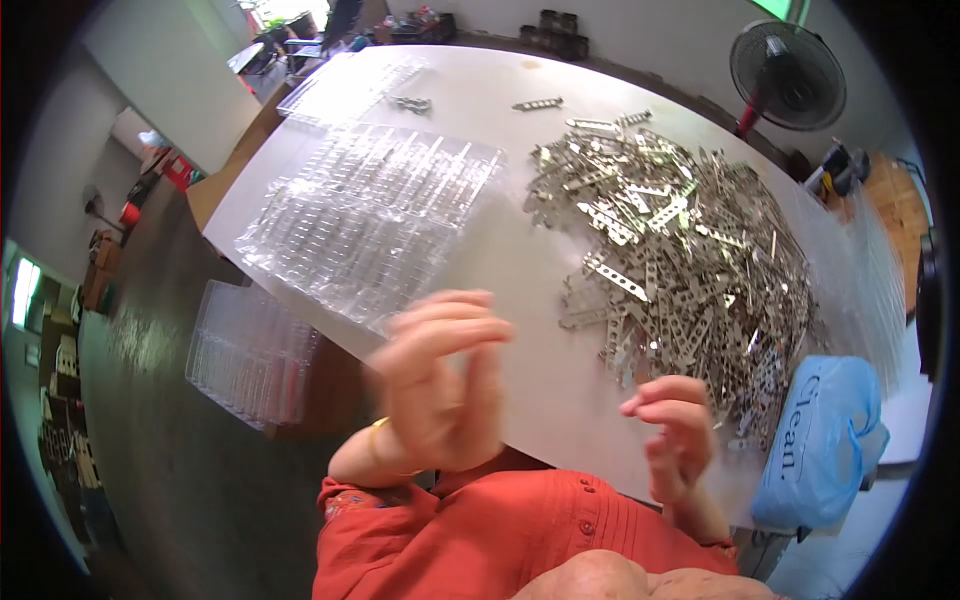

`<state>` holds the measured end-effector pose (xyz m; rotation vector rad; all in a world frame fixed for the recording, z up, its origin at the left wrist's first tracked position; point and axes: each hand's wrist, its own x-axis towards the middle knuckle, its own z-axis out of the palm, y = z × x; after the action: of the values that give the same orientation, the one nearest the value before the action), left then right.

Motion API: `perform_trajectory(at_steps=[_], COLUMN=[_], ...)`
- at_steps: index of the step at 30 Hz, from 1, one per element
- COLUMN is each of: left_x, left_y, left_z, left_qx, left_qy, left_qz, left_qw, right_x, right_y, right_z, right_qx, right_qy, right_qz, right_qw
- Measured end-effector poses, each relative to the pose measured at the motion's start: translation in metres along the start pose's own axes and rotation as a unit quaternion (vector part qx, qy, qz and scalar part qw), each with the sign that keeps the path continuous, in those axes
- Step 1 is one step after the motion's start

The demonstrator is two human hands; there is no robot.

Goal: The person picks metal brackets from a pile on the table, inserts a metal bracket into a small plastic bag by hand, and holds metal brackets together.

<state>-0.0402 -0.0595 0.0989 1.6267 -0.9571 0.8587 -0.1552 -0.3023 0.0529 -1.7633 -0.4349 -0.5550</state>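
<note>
My left hand (440,385) is raised over the front edge of the white table (510,350), just below the clear plastic trays (350,225). Its fingers are bent toward the thumb as in a pinch, blurred, and I cannot make out anything between them. My right hand (680,435) hovers at the near side of a large heap of perforated metal strips (690,260). Its fingers are curved, with the thumb apart from them and nothing visible in between. The trays have rows of narrow slots and lie stacked on the table's left.
More clear trays (255,350) stand on a box left of the table. A blue bag marked "Clean" (820,440) sits at the right edge, beside clear plastic sheeting (865,290). Loose metal strips (538,104) lie at the back. A fan (785,75) stands behind.
</note>
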Motion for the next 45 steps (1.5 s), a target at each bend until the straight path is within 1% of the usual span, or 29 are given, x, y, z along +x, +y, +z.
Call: perform_trajectory(at_steps=[1,3,4,5,6,8,11,12,13,15,19,23,25,26,27,28,29,32,33,34,35,36,37,38,40,41,42,44,45], left_x=[-0.012,-0.037,-0.046,-0.052,-0.058,-0.065,-0.070,-0.072,-0.074,-0.076,-0.077,-0.067,-0.055,-0.044,-0.031,-0.012,-0.001,0.026,0.035,0.042,0.046,0.050,0.053,0.056,0.063,0.069,0.073,0.075,0.075], left_y=[-0.001,-0.007,-0.011,-0.016,-0.020,-0.028,-0.036,-0.041,-0.045,-0.049,-0.059,-0.062,-0.052,-0.042,-0.026,-0.010,-0.001,0.021,0.027,0.032,0.031,0.026,0.021,0.017,0.040,0.041,0.042,0.040,0.039], left_z=[0.020,0.055,0.067,0.076,0.083,0.095,0.106,0.109,0.111,0.111,0.112,0.104,0.093,0.086,0.074,0.060,0.045,0.014,0.011,0.006,-0.005,-0.018,-0.031,-0.040,-0.016,-0.011,-0.009,-0.011,-0.012], left_qx=[0.013,-0.046,-0.047,-0.039,-0.048,-0.059,-0.047,-0.034,-0.026,-0.022,-0.003,0.013,-0.002,-0.019,-0.038,-0.002,-0.017,-0.023,-0.082,-0.140,-0.429,-0.677,-0.862,-0.963,-0.986,-0.986,-0.987,-0.980,-0.972], left_qy=[-0.008,-0.017,-0.033,-0.032,-0.061,-0.102,-0.101,-0.096,-0.096,-0.108,-0.126,-0.127,-0.091,-0.060,-0.026,-0.042,-0.016,0.151,0.209,0.266,0.188,0.095,-0.008,-0.111,-0.162,-0.161,-0.159,-0.137,-0.129], left_qz=[-0.044,-0.114,-0.122,-0.121,-0.124,-0.145,-0.168,-0.165,-0.177,-0.213,-0.226,-0.248,-0.258,-0.230,-0.204,-0.159,-0.071,0.085,0.088,0.097,0.052,0.004,-0.039,-0.077,0.014,0.013,0.009,0.001,0.000], left_qw=[0.999,0.992,0.991,0.991,0.989,0.982,0.979,0.981,0.979,0.971,0.966,0.960,0.962,0.971,0.978,0.986,0.997,0.985,0.971,0.949,0.882,0.730,0.506,0.233,-0.043,-0.045,-0.003,0.142,0.199], right_x=[-0.003,-0.010,-0.014,-0.016,-0.021,-0.033,-0.042,-0.048,-0.052,-0.050,-0.049,-0.051,-0.052,-0.051,-0.051,-0.052,-0.053,-0.052,-0.053,-0.054,-0.055,-0.055,-0.055,-0.054,-0.056,-0.057,-0.057,-0.057,-0.058], right_y=[0.013,0.034,0.043,0.051,0.059,0.073,0.081,0.088,0.090,0.093,0.096,0.095,0.098,0.098,0.099,0.098,0.098,0.098,0.099,0.100,0.100,0.099,0.099,0.099,0.101,0.101,0.101,0.101,0.100], right_z=[0.007,0.022,0.029,0.033,0.037,0.044,0.058,0.058,0.057,0.056,0.055,0.053,0.054,0.054,0.054,0.054,0.053,0.055,0.055,0.056,0.056,0.057,0.056,0.056,0.056,0.057,0.058,0.056,0.056], right_qx=[0.003,0.008,0.011,-0.024,-0.019,-0.019,0.003,-0.011,-0.018,-0.014,0.031,0.022,0.042,0.032,0.045,0.059,0.046,0.050,0.045,0.044,0.045,0.043,0.044,0.046,0.044,0.044,0.043,0.037,0.037], right_qy=[-0.023,-0.065,-0.085,-0.114,-0.116,-0.200,-0.202,-0.211,-0.200,-0.228,-0.203,-0.208,-0.201,-0.193,-0.191,-0.191,-0.185,-0.186,-0.188,-0.183,-0.178,-0.181,-0.180,-0.177,-0.175,-0.175,-0.175,-0.180,-0.182], right_qz=[0.027,0.076,0.097,0.085,0.083,0.102,0.109,0.077,0.090,0.065,0.098,0.121,0.094,0.106,0.094,0.083,0.097,0.069,0.074,0.070,0.066,0.072,0.066,0.059,0.056,0.051,0.054,0.058,0.063], right_qw=[0.999,0.995,0.992,0.990,0.990,0.974,0.973,0.974,0.976,0.971,0.974,0.970,0.974,0.975,0.976,0.976,0.977,0.979,0.978,0.980,0.981,0.980,0.981,0.981,0.982,0.982,0.982,0.981,0.980])
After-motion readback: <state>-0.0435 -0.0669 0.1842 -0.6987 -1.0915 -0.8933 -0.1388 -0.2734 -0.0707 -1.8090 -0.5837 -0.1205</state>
